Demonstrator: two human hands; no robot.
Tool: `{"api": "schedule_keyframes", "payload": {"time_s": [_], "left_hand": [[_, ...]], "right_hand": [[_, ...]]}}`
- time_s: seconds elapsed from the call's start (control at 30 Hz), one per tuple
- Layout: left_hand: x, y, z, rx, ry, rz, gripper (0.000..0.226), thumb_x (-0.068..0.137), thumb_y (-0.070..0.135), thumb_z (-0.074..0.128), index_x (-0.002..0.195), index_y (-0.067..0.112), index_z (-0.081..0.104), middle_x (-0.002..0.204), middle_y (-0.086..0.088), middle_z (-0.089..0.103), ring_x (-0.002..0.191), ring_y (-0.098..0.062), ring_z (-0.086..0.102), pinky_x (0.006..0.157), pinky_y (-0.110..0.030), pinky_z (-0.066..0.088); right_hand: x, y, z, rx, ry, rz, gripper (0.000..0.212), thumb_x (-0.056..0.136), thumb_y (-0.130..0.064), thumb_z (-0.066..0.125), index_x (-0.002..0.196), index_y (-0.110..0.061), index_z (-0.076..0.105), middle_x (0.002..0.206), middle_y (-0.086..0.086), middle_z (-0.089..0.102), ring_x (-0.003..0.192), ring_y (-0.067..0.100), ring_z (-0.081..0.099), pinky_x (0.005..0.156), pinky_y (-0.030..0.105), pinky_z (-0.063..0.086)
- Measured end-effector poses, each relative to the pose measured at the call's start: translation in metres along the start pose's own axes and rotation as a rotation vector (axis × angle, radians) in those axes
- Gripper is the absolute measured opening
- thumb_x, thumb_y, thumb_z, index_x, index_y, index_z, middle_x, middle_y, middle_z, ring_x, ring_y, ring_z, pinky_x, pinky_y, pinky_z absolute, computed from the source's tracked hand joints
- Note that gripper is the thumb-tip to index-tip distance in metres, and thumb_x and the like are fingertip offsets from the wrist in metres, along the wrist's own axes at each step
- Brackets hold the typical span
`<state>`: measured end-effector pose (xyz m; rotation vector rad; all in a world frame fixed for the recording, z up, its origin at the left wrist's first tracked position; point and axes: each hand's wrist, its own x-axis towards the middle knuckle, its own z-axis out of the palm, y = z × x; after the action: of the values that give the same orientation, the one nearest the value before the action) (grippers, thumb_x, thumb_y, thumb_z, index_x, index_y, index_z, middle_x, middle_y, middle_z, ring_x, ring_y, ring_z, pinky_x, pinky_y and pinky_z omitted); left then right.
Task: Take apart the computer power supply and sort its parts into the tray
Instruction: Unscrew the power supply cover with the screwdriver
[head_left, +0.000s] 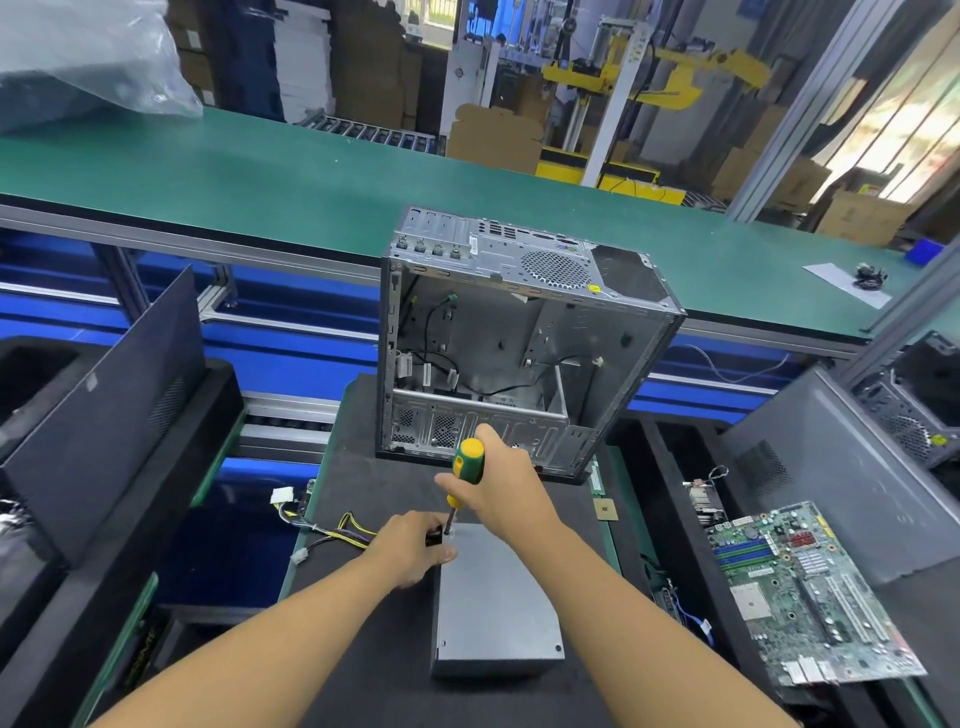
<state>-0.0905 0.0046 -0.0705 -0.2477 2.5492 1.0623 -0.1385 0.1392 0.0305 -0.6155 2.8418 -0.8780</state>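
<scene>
On dark worktop (374, 493), grey sheet-metal power supply box (493, 597) laid flat, far corner gripped by left hand (415, 551). In right hand (498, 488), yellow-green screwdriver (467, 460) held. Box judged heavy, rigid; best held by edges.

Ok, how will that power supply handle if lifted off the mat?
Probably stiff and fairly heavy: the power supply is a closed metal box. Lying flat on the black mat, it should not roll. Its cable bundle looks floppy and may drag.
</scene>
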Motion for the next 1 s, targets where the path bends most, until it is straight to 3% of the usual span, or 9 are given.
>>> {"api": "schedule_keyframes", "payload": {"time_s": [0.2,0.37,0.43,0.5,0.6,0.67,0.8,0.9,1.0], "left_hand": [[-0.001,-0.001,0.0,-0.002,0.002,0.019,0.046,0.095,0.033,0.065,0.14,0.029,0.055,0.132,0.0,0.064,0.122,-0.02,0.058,0.102,-0.03,0.044],[-0.003,0.0,-0.001,0.0,-0.001,0.033,0.048,0.095,0.033,0.065,0.142,0.029,0.052,0.135,0.001,0.062,0.123,-0.02,0.057,0.103,-0.03,0.043],[-0.004,0.0,0.0,-0.004,0.017,0.061,0.044,0.094,0.031,0.066,0.135,0.028,0.048,0.131,0.002,0.062,0.114,-0.019,0.059,0.094,-0.031,0.046],[-0.004,-0.002,0.0,-0.007,0.043,0.093,0.034,0.092,0.031,0.067,0.114,0.028,0.041,0.117,0.003,0.064,0.096,-0.016,0.06,0.073,-0.027,0.045],[-0.002,-0.004,-0.001,0.022,0.057,0.121,0.029,0.091,0.033,0.067,0.097,0.028,0.04,0.094,0.004,0.062,0.081,-0.016,0.055,0.06,-0.022,0.037],[-0.003,-0.003,-0.002,0.009,0.054,0.122,0.028,0.091,0.032,0.068,0.095,0.026,0.041,0.09,0.004,0.061,0.08,-0.018,0.055,0.062,-0.024,0.04],[-0.004,-0.003,-0.001,-0.033,0.05,0.091,0.03,0.09,0.033,0.069,0.104,0.026,0.043,0.106,0.003,0.064,0.095,-0.02,0.06,0.074,-0.029,0.043],[-0.005,-0.005,0.0,-0.046,0.003,0.06,0.042,0.09,0.037,0.069,0.123,0.028,0.045,0.126,0.005,0.058,0.114,-0.018,0.058,0.089,-0.028,0.042],[-0.005,-0.007,-0.002,-0.031,-0.079,0.056,0.059,0.086,0.042,0.074,0.136,0.03,0.044,0.132,0.006,0.057,0.123,-0.016,0.055,0.101,-0.029,0.042]], "right_hand": [[0.003,-0.003,-0.006,0.015,-0.094,0.027,0.041,0.084,-0.044,0.073,0.093,-0.02,0.04,0.086,0.002,0.057,0.076,0.013,0.048,0.054,0.022,0.036],[0.0,-0.005,0.0,0.057,-0.031,0.026,0.042,0.084,-0.04,0.072,0.099,-0.027,0.036,0.086,-0.001,0.057,0.077,0.012,0.05,0.055,0.022,0.038],[-0.001,-0.005,0.002,0.076,0.031,0.027,0.047,0.085,-0.036,0.073,0.106,-0.034,0.031,0.083,-0.004,0.055,0.076,0.017,0.054,0.056,0.025,0.042],[-0.003,-0.004,0.002,0.055,0.064,0.02,0.048,0.087,-0.034,0.072,0.112,-0.038,0.031,0.077,-0.009,0.051,0.072,0.019,0.057,0.058,0.028,0.046],[-0.005,-0.001,-0.001,0.029,0.06,-0.026,0.037,0.091,-0.037,0.067,0.109,-0.034,0.035,0.077,-0.008,0.051,0.074,0.02,0.054,0.057,0.028,0.043],[-0.008,-0.004,-0.004,-0.033,0.078,-0.09,0.029,0.094,-0.049,0.057,0.098,-0.029,0.035,0.077,-0.007,0.051,0.071,0.019,0.051,0.054,0.029,0.039],[-0.009,-0.016,-0.011,-0.333,0.163,-0.142,0.044,0.095,-0.067,0.03,0.084,-0.025,0.033,0.069,-0.004,0.045,0.06,0.024,0.05,0.049,0.031,0.032],[-0.005,-0.023,-0.016,-0.433,0.135,-0.101,0.042,0.098,-0.061,0.036,0.085,-0.021,0.036,0.059,-0.003,0.04,0.057,0.028,0.047,0.046,0.029,0.024],[0.0,-0.029,-0.018,-0.439,0.042,-0.055,0.037,0.099,-0.053,0.041,0.088,-0.018,0.041,0.066,0.0,0.044,0.064,0.031,0.05,0.051,0.032,0.032]]}}
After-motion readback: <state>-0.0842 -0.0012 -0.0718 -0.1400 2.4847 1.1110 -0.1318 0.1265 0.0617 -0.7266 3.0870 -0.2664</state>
